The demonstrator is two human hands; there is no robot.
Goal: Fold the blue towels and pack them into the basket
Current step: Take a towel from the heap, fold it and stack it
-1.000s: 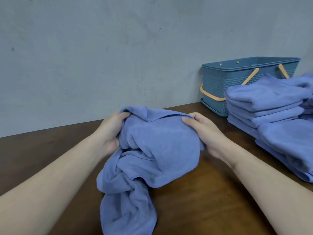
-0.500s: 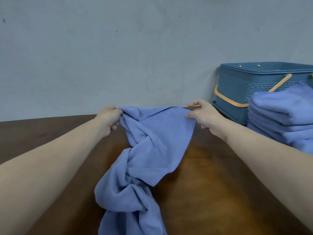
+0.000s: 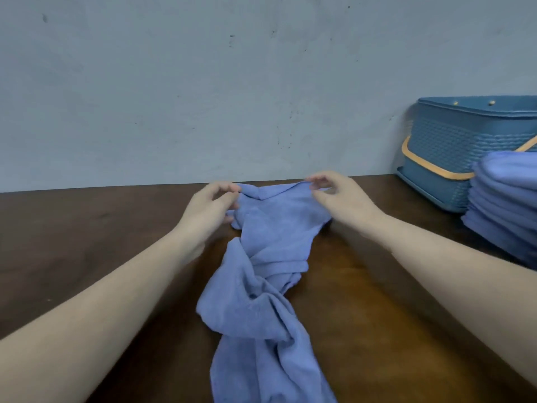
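Observation:
A crumpled blue towel (image 3: pixel 267 289) lies twisted down the middle of the brown table, from the far edge toward me. My left hand (image 3: pixel 209 207) pinches its far left corner. My right hand (image 3: pixel 337 199) pinches the far right part of the same top edge between thumb and fingers. The edge sags between the two hands. A blue woven basket (image 3: pixel 453 146) with tan handles stands at the far right by the wall. In front of it sits a stack of folded blue towels (image 3: pixel 505 210), cut off by the frame's right side.
The dark wooden table (image 3: pixel 87 242) runs up against a grey-blue wall (image 3: pixel 203 97). Bare tabletop shows to the left of the towel and between the towel and the stack.
The towel has been stretched away from me and lowered onto the table near the wall. Both hands moved forward and apart along its top edge. The view shifted left, cutting off the basket.

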